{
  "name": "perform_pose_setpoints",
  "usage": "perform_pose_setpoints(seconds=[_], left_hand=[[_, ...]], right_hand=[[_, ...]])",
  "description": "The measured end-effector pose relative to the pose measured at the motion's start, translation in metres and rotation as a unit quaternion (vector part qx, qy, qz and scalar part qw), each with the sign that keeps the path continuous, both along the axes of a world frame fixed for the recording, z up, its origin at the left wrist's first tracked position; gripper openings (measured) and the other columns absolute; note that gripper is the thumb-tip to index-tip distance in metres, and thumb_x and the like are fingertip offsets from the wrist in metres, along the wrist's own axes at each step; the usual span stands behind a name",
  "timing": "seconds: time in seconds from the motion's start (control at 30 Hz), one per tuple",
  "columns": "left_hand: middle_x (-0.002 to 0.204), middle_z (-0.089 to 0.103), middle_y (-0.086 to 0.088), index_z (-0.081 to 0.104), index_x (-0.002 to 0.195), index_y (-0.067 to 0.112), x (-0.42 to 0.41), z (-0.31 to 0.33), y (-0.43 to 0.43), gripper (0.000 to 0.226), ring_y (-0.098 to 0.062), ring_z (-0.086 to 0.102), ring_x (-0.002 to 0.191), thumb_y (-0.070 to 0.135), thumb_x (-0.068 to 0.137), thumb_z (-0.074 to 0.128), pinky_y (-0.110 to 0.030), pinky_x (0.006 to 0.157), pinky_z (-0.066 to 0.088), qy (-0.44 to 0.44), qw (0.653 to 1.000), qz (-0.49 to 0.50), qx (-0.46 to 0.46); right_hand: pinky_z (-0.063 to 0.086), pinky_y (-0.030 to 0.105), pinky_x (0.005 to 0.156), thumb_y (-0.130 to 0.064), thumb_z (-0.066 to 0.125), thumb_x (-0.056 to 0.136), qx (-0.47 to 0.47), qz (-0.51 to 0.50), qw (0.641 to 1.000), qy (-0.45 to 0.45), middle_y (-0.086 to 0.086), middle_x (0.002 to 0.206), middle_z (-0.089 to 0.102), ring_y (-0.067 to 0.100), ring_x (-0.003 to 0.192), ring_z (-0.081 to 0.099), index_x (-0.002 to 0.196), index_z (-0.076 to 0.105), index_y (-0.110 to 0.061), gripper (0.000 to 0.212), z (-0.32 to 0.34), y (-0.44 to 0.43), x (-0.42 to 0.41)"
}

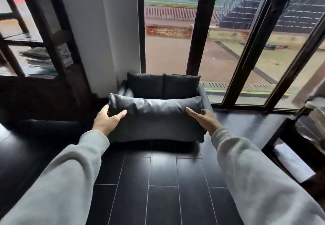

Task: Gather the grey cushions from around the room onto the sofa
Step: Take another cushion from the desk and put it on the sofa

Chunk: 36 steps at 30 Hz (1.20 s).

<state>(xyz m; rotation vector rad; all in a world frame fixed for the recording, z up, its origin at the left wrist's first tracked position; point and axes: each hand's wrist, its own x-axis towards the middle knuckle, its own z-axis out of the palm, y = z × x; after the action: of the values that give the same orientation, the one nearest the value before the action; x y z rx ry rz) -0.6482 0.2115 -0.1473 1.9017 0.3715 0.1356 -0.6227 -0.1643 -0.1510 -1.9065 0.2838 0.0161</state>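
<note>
At centre frame, a long grey cushion (154, 117) is held crosswise between both hands, in front of the small dark sofa (204, 94) at 12 o'clock. At 9 o'clock of the cushion, the left hand (105, 119) has its grip closed on that end, thumb on the near face. At 3 o'clock, the right hand (204, 119) presses the other end, fingers hidden behind. Two dark back cushions (162, 85) stand upright on the sofa, side by side. Dark floorboards (161, 180) lie below.

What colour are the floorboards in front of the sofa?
Glossy black floorboards with thin pale seams, seen in the head view.
</note>
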Motion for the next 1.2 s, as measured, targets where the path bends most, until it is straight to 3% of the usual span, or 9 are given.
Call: perform_pose_setpoints(seconds=[0.2, 0.33, 0.43, 0.63, 0.73, 0.9, 1.03, 1.13, 1.2], left_hand=[[0.149, 0.059, -0.002, 0.057, 0.147, 0.024, 0.134, 0.008, -0.032, 0.078, -0.023, 0.051, 0.140, 0.059, 0.080, 0.075, -0.046, 0.117, 0.042, -0.014, 1.000, -0.021, 0.016], [0.154, 0.054, -0.004, 0.053, 0.150, 0.021, 0.209, 0.002, -0.043, 0.077, -0.023, 0.047, 0.144, 0.057, 0.085, 0.074, -0.046, 0.119, 0.039, -0.005, 0.999, -0.025, 0.020], [0.153, 0.055, -0.005, 0.054, 0.149, 0.021, 0.263, -0.008, -0.051, 0.072, -0.023, 0.047, 0.144, 0.052, 0.088, 0.076, -0.046, 0.119, 0.039, -0.004, 0.999, -0.030, 0.014], [0.158, 0.050, -0.004, 0.048, 0.154, 0.019, 0.393, -0.027, -0.057, 0.081, -0.021, 0.042, 0.148, 0.052, 0.087, 0.076, -0.044, 0.122, 0.035, 0.002, 0.998, -0.068, 0.006], [0.153, 0.055, -0.002, 0.050, 0.153, 0.022, 0.457, -0.024, -0.056, 0.090, -0.021, 0.045, 0.145, 0.061, 0.076, 0.074, -0.046, 0.120, 0.038, 0.009, 0.996, -0.093, 0.002], [0.142, 0.064, 0.004, 0.057, 0.146, 0.029, 0.559, -0.008, -0.054, 0.098, -0.017, 0.055, 0.130, 0.072, 0.060, 0.071, -0.045, 0.115, 0.044, 0.006, 0.992, -0.128, -0.002], [0.149, 0.059, 0.002, 0.054, 0.150, 0.027, 0.631, -0.005, -0.064, 0.093, -0.021, 0.050, 0.140, 0.067, 0.069, 0.074, -0.047, 0.118, 0.040, 0.016, 0.988, -0.150, 0.002], [0.141, 0.064, 0.002, 0.060, 0.143, 0.027, 0.679, -0.013, -0.082, 0.068, -0.021, 0.053, 0.137, 0.054, 0.083, 0.077, -0.037, 0.114, 0.042, 0.004, 0.985, -0.172, 0.000], [0.143, 0.062, 0.002, 0.057, 0.145, 0.028, 0.706, -0.021, -0.098, 0.065, -0.019, 0.051, 0.136, 0.051, 0.087, 0.077, -0.032, 0.108, 0.039, 0.007, 0.984, -0.178, 0.003]], right_hand=[[0.051, 0.011, 0.052, -0.058, 0.087, 0.075, 0.016, 0.000, 1.000, 0.001, -0.020, 0.070, 0.074, -0.003, 0.066, 0.071, 0.081, 0.071, -0.025, 0.038, 0.014, -0.033, 0.116], [0.055, 0.017, 0.064, -0.058, 0.087, 0.074, 0.008, 0.006, 1.000, 0.009, -0.015, 0.084, 0.076, 0.000, 0.079, 0.071, 0.084, 0.071, -0.025, 0.038, 0.012, -0.044, 0.179], [0.058, 0.026, 0.078, -0.063, 0.088, 0.070, 0.013, -0.002, 1.000, 0.013, -0.009, 0.097, 0.076, 0.007, 0.092, 0.071, 0.092, 0.068, -0.026, 0.047, 0.002, -0.050, 0.225], [0.061, 0.031, 0.084, -0.070, 0.089, 0.056, 0.034, -0.034, 0.999, 0.024, -0.007, 0.104, 0.078, 0.012, 0.100, 0.073, 0.096, 0.070, -0.026, 0.063, -0.026, -0.051, 0.317], [0.056, 0.024, 0.074, -0.072, 0.088, 0.053, 0.052, -0.055, 0.997, 0.027, -0.008, 0.108, 0.075, 0.009, 0.099, 0.070, 0.099, 0.066, -0.028, 0.068, -0.030, -0.045, 0.363], [0.058, 0.040, 0.098, -0.071, 0.089, 0.057, 0.062, -0.093, 0.993, 0.024, 0.001, 0.126, 0.070, 0.018, 0.111, 0.068, 0.135, 0.059, -0.014, 0.101, -0.028, -0.042, 0.437], [0.053, 0.017, 0.070, -0.060, 0.091, 0.067, 0.088, -0.108, 0.990, 0.010, -0.012, 0.110, 0.068, 0.002, 0.096, 0.065, 0.117, 0.058, -0.025, 0.069, -0.025, -0.045, 0.482], [0.052, 0.009, 0.060, -0.049, 0.092, 0.074, 0.075, -0.138, 0.988, 0.001, -0.015, 0.101, 0.071, -0.004, 0.081, 0.071, 0.096, 0.063, -0.029, 0.042, -0.030, -0.056, 0.513], [0.052, 0.007, 0.058, -0.041, 0.093, 0.076, 0.079, -0.155, 0.985, -0.002, -0.016, 0.093, 0.074, -0.010, 0.074, 0.071, 0.092, 0.064, -0.028, 0.035, -0.038, -0.067, 0.532]])
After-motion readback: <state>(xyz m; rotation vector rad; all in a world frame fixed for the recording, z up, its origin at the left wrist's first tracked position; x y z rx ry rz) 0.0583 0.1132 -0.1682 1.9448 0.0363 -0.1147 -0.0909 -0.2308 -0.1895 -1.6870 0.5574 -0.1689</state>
